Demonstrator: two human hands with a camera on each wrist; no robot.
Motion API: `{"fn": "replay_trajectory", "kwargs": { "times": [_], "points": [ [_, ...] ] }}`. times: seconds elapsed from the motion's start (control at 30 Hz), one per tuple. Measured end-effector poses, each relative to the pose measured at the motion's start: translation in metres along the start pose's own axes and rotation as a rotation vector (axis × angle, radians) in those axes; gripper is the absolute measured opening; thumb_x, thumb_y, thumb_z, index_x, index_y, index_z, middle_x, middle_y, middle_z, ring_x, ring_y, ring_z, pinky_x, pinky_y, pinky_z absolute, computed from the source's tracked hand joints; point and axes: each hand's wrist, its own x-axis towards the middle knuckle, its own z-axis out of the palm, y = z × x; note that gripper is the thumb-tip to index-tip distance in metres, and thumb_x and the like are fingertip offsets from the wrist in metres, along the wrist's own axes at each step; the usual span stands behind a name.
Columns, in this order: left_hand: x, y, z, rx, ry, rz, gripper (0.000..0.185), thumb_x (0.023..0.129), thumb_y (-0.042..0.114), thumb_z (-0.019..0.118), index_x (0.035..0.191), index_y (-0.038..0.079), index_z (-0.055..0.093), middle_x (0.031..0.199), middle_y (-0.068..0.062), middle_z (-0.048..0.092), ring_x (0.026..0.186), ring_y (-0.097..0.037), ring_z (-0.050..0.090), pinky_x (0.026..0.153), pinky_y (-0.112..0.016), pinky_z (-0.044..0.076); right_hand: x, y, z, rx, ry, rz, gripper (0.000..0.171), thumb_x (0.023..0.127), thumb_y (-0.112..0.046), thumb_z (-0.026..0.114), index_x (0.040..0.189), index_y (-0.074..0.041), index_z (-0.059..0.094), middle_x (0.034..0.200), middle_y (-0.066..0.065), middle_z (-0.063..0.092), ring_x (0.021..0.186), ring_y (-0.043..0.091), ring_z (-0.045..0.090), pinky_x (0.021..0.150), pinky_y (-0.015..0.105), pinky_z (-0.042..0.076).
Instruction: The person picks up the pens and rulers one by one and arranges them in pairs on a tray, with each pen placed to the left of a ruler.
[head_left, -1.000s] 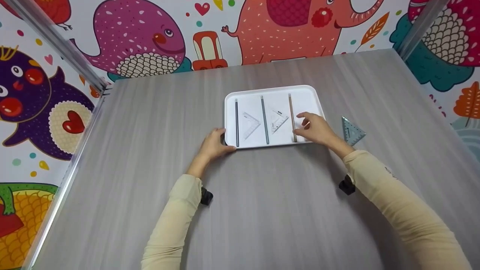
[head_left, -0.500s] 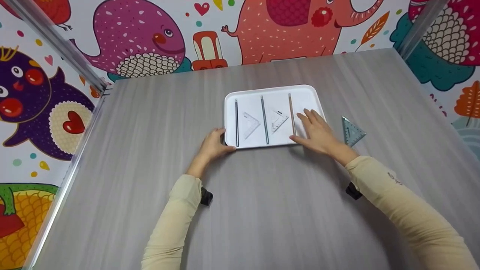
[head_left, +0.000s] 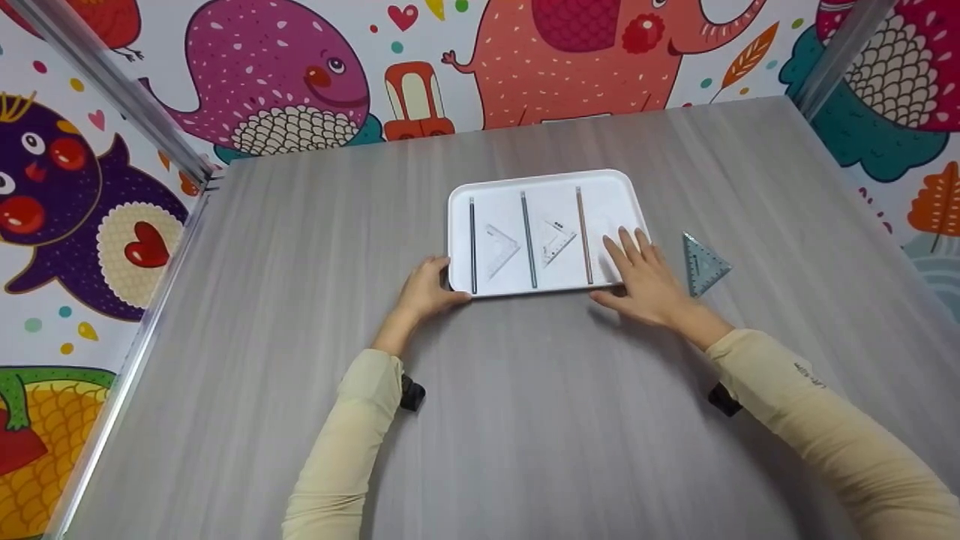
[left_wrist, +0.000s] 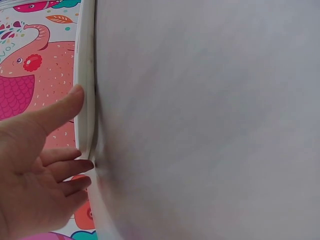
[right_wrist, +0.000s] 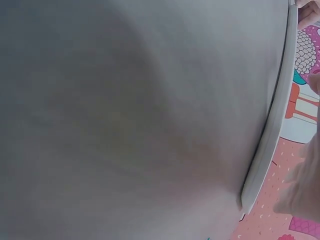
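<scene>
The left hand point(head_left: 426, 289) grips the near-left corner of the white rectangular plastic tray point(head_left: 611, 187), mid-table. The right hand point(head_left: 646, 281) lies flat, fingers straight, over its near-right edge. A blue-grey plastic set square point(head_left: 703, 263) sits just right; bare grey wood-grain tabletop point(head_left: 525, 420) surrounds them.

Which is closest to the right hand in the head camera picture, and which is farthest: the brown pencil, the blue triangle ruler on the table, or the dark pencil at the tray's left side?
From the right hand:
1. Brown pencil, in the tray just left of the fingers.
2. Blue triangle ruler, on the table to the hand's right, nearly as close.
3. Dark pencil, far across the tray by the left hand.
</scene>
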Motion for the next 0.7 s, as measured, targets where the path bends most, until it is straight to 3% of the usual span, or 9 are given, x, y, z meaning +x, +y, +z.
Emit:
{"fn": "replay_trajectory", "kwargs": {
  "times": [0.37,0.7],
  "points": [
    [0.0,0.0,-0.001,-0.015,0.009,0.006,0.069,0.068,0.017,0.078,0.125,-0.009,0.048,0.125,-0.029,0.047,0.117,-0.037,0.045,0.101,-0.04,0.033,-0.009,0.015,-0.006,-0.055,0.05,0.018,0.084,0.084,-0.05,0.052,0.142,0.001,0.019,0.145,0.03,0.012,0.13,0.05,0.008,0.104,0.06,0.009],
    [0.0,0.0,0.0,0.015,0.004,-0.005,0.07,0.07,0.019,0.078,0.125,-0.01,0.046,0.128,-0.03,0.044,0.122,-0.039,0.039,0.103,-0.041,0.03,-0.017,0.027,-0.011,-0.053,0.1,0.1,0.084,0.085,-0.05,0.051,0.14,0.005,0.02,0.142,0.035,0.015,0.129,0.052,0.009,0.103,0.061,0.008]
  ]
}}
